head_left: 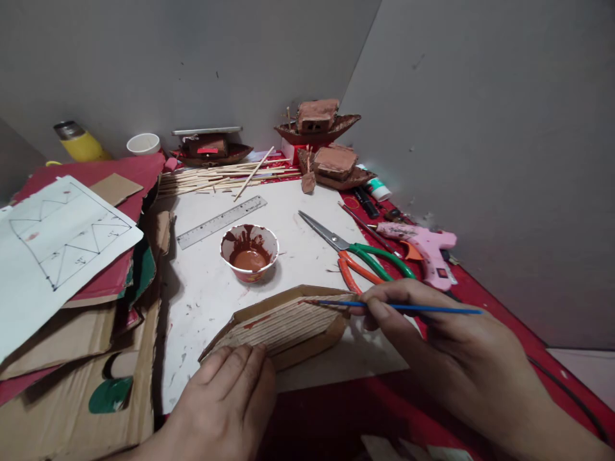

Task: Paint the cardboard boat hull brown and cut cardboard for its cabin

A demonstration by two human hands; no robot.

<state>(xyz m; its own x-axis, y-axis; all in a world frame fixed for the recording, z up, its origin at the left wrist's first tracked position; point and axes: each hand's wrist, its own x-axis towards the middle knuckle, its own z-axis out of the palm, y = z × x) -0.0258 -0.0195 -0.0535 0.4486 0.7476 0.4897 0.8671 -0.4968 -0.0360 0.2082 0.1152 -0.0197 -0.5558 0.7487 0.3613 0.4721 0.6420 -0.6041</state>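
Observation:
A cardboard boat hull (283, 328) with a ribbed inside floor lies on the white board in front of me. Small streaks of reddish-brown paint show on its ribs. My left hand (230, 390) has its fingers curled over the hull's near left edge, thumb hidden. Pinched in my right hand (427, 339) is a thin blue paintbrush (408, 307), its tip touching the ribbed floor near the far side. Just beyond the hull stands a paper cup (250, 272) with brown paint inside and smeared on its inner wall.
Scissors (346, 246) and a pink glue gun (427, 250) lie to the right. Behind are a ruler (221, 222), wooden sticks (221, 177) and several model boats (336, 163). Stacked cardboard (72, 358) with a drawn sheet (72, 224) fills the left. Grey walls (471, 128) enclose the table.

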